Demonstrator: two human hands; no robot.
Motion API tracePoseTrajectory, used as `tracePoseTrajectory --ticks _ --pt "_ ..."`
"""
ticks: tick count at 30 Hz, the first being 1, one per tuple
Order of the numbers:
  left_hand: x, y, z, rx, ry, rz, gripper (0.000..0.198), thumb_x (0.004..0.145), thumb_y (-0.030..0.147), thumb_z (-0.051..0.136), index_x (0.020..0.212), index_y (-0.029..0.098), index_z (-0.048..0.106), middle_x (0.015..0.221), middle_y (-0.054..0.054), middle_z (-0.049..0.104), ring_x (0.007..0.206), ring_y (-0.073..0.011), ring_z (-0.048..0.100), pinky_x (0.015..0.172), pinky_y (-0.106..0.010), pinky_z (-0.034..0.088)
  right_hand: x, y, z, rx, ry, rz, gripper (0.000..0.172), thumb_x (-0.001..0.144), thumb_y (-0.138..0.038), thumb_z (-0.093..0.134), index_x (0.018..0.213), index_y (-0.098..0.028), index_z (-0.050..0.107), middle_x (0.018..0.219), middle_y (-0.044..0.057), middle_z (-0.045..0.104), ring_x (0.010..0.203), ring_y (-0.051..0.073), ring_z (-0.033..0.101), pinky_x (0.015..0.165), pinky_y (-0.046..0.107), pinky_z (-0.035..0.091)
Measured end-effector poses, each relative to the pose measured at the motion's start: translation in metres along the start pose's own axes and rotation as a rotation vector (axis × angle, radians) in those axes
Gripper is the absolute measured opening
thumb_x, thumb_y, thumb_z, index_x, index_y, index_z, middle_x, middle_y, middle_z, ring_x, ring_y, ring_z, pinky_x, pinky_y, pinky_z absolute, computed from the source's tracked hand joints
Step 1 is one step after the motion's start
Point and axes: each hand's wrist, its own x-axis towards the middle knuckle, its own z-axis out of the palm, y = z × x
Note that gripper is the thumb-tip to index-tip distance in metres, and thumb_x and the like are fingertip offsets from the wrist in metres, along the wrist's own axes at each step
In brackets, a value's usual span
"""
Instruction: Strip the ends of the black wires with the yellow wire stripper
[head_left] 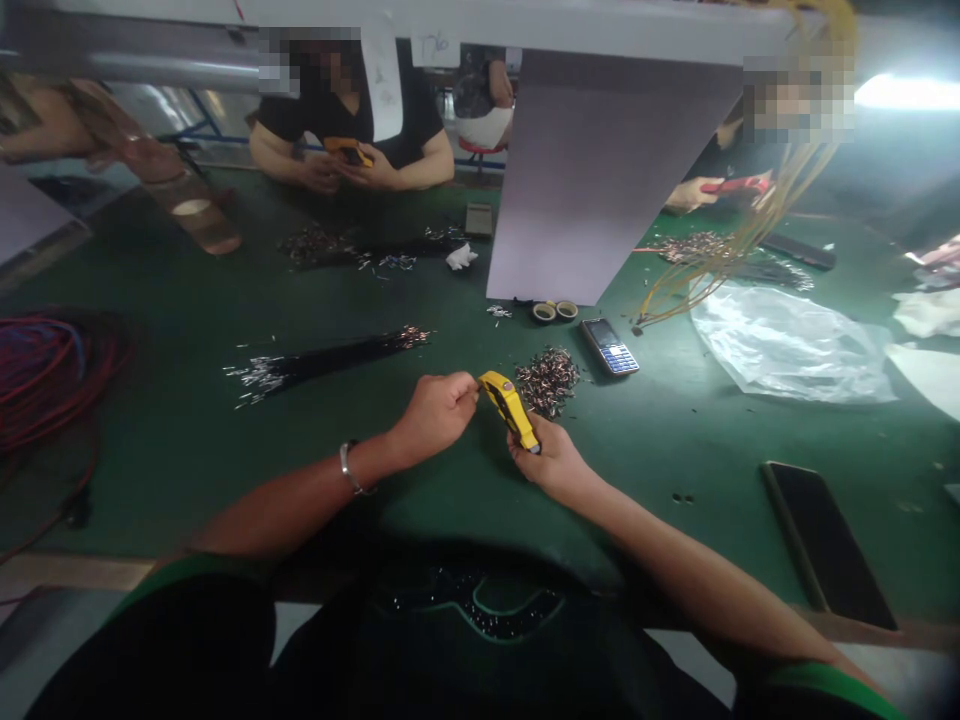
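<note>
Yellow crimping pliers (510, 408) sit in the right hand (551, 462), its fingers wrapped closed around the grips, with the nose pointing up and away. The left hand (437, 416), a metal bangle (347, 467) on its wrist, has its fingers pressed together at the tool's tip, pinching something too small to make out. Just beside the pliers lies a heap of loose metal terminals (547, 381) on the green work mat (150, 480), apparently much of the supply yet unused. Nearer the left, a bundle of black wires (322, 362) lies with bare metal ends showing at both tips, seemingly a finished batch, though whether each wire is complete cannot be told. Beyond are a keypad phone (609, 347), two tape rolls (551, 311) and a clear plastic bag (787, 345). Across the table, a co-worker's hands (349, 170) hold another yellow tool (349, 150).
</note>
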Motion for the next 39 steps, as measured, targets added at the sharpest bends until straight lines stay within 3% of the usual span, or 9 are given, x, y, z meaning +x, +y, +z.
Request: tracePoseTrajectory --ticks 6,13,21,24,27,30,34,36,39 --pt "0.011 -0.008 -0.008 -0.171 0.030 -0.155 0.015 0.078 0.022 0.056 0.071 0.014 0.067 0.065 -0.002 0.066 0.061 -0.0114 0.056 0.057 -0.022 0.039 -0.005 -0.006 -0.002 0.495 -0.150 0.124 0.021 0.061 -0.014 0.061 0.079 -0.017 0.051 0.058 -0.004 0.055 0.038 0.010 0.046 0.037 0.024 0.040" --pt "0.015 -0.011 -0.008 -0.282 -0.008 -0.240 0.016 0.075 0.026 0.058 0.067 0.014 0.065 0.050 0.004 0.053 0.049 -0.0077 0.043 0.048 -0.020 0.032 -0.012 -0.015 0.000 0.609 -0.198 0.170 0.021 0.060 -0.011 0.063 0.078 -0.015 0.054 0.055 -0.003 0.055 0.038 0.010 0.046 0.036 0.024 0.040" --pt "0.016 -0.017 -0.003 -0.260 0.024 -0.212 0.015 0.077 0.023 0.058 0.069 0.014 0.067 0.063 -0.001 0.065 0.060 -0.0108 0.056 0.056 -0.022 0.041 -0.013 -0.024 0.000 0.665 -0.186 0.191 0.019 0.059 -0.011 0.063 0.076 -0.015 0.055 0.058 -0.002 0.056 0.040 0.010 0.045 0.037 0.024 0.040" --pt "0.014 -0.011 -0.011 -0.181 0.052 -0.127 0.017 0.082 0.022 0.056 0.084 0.015 0.071 0.075 -0.004 0.071 0.069 -0.0135 0.063 0.066 -0.025 0.048 -0.014 -0.026 -0.002 0.683 -0.178 0.170 0.018 0.061 -0.011 0.063 0.076 -0.015 0.055 0.058 -0.002 0.056 0.041 0.010 0.045 0.038 0.024 0.040" --pt "0.006 0.005 -0.029 -0.078 0.172 0.111 0.031 0.086 0.021 0.054 0.115 0.019 0.066 0.108 -0.008 0.071 0.093 -0.0176 0.066 0.081 -0.030 0.051 -0.017 -0.027 -0.006 0.697 -0.163 0.139 0.018 0.061 -0.012 0.064 0.076 -0.015 0.055 0.058 -0.002 0.056 0.042 0.010 0.046 0.039 0.025 0.040" --pt "-0.003 0.021 -0.042 -0.098 0.353 0.197 0.026 0.086 0.024 0.059 0.110 0.020 0.067 0.121 -0.009 0.067 0.109 -0.0216 0.062 0.091 -0.035 0.050 -0.020 -0.028 -0.008 0.695 -0.144 0.105 0.018 0.062 -0.012 0.065 0.076 -0.015 0.055 0.059 -0.002 0.056 0.043 0.011 0.046 0.040 0.026 0.041" --pt "-0.002 0.024 -0.032 -0.463 0.009 -0.167 0.028 0.092 0.036 0.052 0.090 0.012 0.068 0.072 -0.007 0.071 0.060 -0.0150 0.065 0.055 -0.028 0.052 -0.024 -0.032 -0.009 0.695 -0.111 0.060 0.016 0.062 -0.013 0.064 0.076 -0.016 0.055 0.059 -0.002 0.055 0.043 0.011 0.046 0.040 0.026 0.040" --pt "0.003 0.021 -0.022 -0.712 -0.112 -0.324 0.032 0.090 0.038 0.054 0.094 0.009 0.066 0.079 -0.012 0.072 0.064 -0.0180 0.067 0.049 -0.027 0.050 -0.026 -0.033 -0.010 0.694 -0.109 0.053 0.016 0.062 -0.012 0.064 0.076 -0.016 0.055 0.059 -0.002 0.055 0.044 0.010 0.045 0.041 0.026 0.040" --pt "0.010 0.017 -0.014 -0.957 -0.062 -0.352 0.033 0.089 0.034 0.058 0.112 0.011 0.063 0.110 -0.017 0.070 0.090 -0.0212 0.069 0.062 -0.028 0.053 -0.028 -0.030 -0.009 0.688 -0.136 0.066 0.016 0.063 -0.012 0.064 0.077 -0.016 0.056 0.058 -0.002 0.053 0.043 0.010 0.045 0.042 0.027 0.041"
